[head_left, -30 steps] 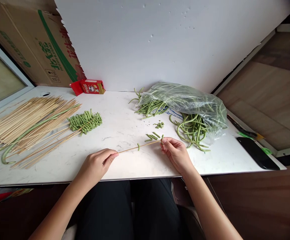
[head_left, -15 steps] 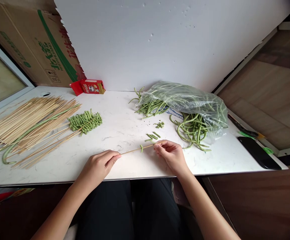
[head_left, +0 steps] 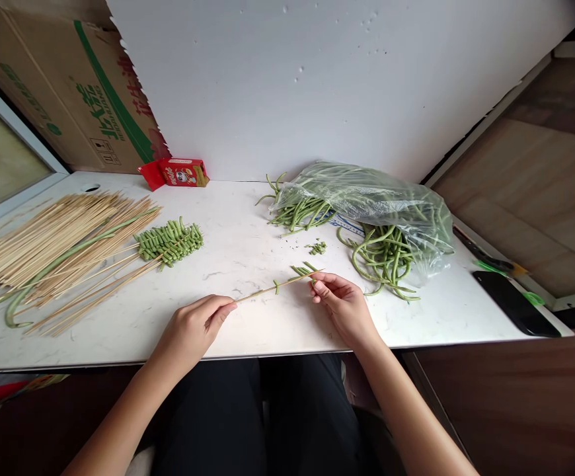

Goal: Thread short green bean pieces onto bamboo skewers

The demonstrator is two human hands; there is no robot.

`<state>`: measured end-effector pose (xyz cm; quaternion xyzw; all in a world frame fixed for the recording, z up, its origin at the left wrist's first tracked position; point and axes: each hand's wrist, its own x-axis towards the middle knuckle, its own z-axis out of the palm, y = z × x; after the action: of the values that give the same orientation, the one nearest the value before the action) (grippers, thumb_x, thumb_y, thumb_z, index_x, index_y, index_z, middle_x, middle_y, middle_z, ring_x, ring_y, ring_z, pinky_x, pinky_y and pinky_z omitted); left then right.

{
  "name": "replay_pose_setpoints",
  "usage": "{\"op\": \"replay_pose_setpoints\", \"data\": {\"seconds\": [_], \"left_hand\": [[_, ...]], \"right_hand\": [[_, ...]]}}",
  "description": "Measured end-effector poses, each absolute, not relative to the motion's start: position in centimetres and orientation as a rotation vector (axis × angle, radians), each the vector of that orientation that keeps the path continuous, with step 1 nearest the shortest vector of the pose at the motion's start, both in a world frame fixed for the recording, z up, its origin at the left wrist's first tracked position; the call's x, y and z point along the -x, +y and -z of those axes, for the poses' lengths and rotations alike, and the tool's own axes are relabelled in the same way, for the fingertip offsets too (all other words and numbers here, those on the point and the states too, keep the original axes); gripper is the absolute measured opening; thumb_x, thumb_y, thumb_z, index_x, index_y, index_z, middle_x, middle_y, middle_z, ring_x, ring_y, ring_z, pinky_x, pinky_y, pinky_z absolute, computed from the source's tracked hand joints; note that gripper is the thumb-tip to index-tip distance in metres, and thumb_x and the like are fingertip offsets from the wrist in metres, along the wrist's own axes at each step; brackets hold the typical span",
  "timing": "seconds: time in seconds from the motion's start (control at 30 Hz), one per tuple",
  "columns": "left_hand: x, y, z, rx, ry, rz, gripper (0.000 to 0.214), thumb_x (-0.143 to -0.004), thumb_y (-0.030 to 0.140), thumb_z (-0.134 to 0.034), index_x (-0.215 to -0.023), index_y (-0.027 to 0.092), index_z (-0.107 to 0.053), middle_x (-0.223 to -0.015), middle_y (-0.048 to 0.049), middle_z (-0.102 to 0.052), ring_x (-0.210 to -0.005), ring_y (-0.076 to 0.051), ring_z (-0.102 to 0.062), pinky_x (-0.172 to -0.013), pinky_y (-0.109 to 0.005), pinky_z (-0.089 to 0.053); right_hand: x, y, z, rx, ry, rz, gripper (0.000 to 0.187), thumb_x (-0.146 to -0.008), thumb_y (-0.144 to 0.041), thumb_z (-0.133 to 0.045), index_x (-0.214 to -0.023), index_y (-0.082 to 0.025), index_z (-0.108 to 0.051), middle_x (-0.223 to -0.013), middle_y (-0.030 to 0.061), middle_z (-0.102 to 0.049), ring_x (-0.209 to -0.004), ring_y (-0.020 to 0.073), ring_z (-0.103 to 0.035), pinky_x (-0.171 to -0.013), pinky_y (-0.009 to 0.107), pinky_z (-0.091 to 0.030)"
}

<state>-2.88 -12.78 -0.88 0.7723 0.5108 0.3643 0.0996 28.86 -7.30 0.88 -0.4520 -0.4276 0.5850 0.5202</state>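
Observation:
My left hand (head_left: pixel 195 330) pinches one end of a thin bamboo skewer (head_left: pixel 255 293), which slants up to the right above the table. One short piece of green bean (head_left: pixel 276 287) is threaded crosswise on the skewer. At the skewer's far end, my right hand (head_left: pixel 342 305) is closed, with a small bean piece (head_left: pixel 313 282) showing at its fingertips. Just behind that end lie a few cut bean pieces (head_left: pixel 301 270). Left of my hands, skewers filled with bean pieces (head_left: pixel 171 242) lie together, their bare ends pointing left.
Many bare skewers (head_left: pixel 64 231) cover the table's left side, a long bean (head_left: pixel 62 261) across them. A red box (head_left: pixel 186 173) stands behind. Rightward are small bean scraps (head_left: pixel 317 247), long beans (head_left: pixel 384 258), a clear plastic bag (head_left: pixel 377 192) of beans, and a black phone (head_left: pixel 513 303).
My right fingers have shifted off the skewer's end, and a bean piece now shows at their tips. The skewer tilts up slightly more. My left hand has moved slightly left, still holding it.

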Motion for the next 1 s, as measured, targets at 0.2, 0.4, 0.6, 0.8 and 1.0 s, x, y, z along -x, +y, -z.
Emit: {"op": "replay_pose_setpoints", "data": {"seconds": [0.2,0.4,0.6,0.8,1.0], "left_hand": [[3.0,-12.8,0.7,-2.298,1.494,-1.075,0.013,-0.108,0.028,-0.061,-0.104,0.022,-0.072,-0.095,-0.0017,-0.079,-0.08,-0.014,-0.073,-0.076,-0.024,-0.052],[3.1,-12.9,0.7,-2.282,1.471,-1.06,0.013,-0.108,0.028,-0.061,-0.104,0.022,-0.072,-0.096,-0.0017,-0.079,-0.083,-0.014,-0.073,-0.078,-0.023,-0.053],[2.9,-12.8,0.6,-2.287,1.478,-1.069,0.015,-0.107,0.028,-0.061,-0.102,0.021,-0.073,-0.094,-0.0019,-0.079,-0.08,-0.014,-0.073,-0.076,-0.023,-0.053],[2.9,-12.8,0.7,-2.301,1.493,-1.062,0.014,-0.107,0.027,-0.062,-0.103,0.022,-0.074,-0.094,-0.0014,-0.079,-0.08,-0.014,-0.072,-0.076,-0.024,-0.052],[3.0,-12.8,0.6,-2.296,1.499,-1.034,0.014,-0.107,0.028,-0.061,-0.103,0.022,-0.073,-0.093,-0.0007,-0.077,-0.079,-0.013,-0.071,-0.076,-0.024,-0.051]], "right_hand": [[-30.0,-6.9,-1.2,1.042,-0.956,-1.416,0.032,-0.076,-0.047,-0.097,-0.097,-0.025,-0.085,-0.091,0.0028,-0.073,-0.078,0.0161,-0.061,-0.079,0.033,-0.054],[-30.7,-6.7,-1.3,0.959,-0.864,-1.56,0.031,-0.08,-0.046,-0.095,-0.101,-0.026,-0.085,-0.103,0.0049,-0.075,-0.093,0.0175,-0.066,-0.084,0.029,-0.058],[-30.5,-6.6,-1.3,0.952,-0.826,-1.548,0.032,-0.079,-0.044,-0.095,-0.101,-0.023,-0.085,-0.093,0.0041,-0.071,-0.08,0.0141,-0.06,-0.068,0.024,-0.053],[-30.2,-6.8,-1.1,0.965,-0.851,-1.495,0.029,-0.082,-0.045,-0.093,-0.099,-0.023,-0.085,-0.091,0.0032,-0.067,-0.084,0.0153,-0.057,-0.066,0.024,-0.049],[-29.8,-6.7,-1.6,1.013,-0.822,-1.469,0.033,-0.075,-0.047,-0.097,-0.096,-0.023,-0.086,-0.086,0.003,-0.069,-0.079,0.0154,-0.056,-0.063,0.025,-0.047]]}}
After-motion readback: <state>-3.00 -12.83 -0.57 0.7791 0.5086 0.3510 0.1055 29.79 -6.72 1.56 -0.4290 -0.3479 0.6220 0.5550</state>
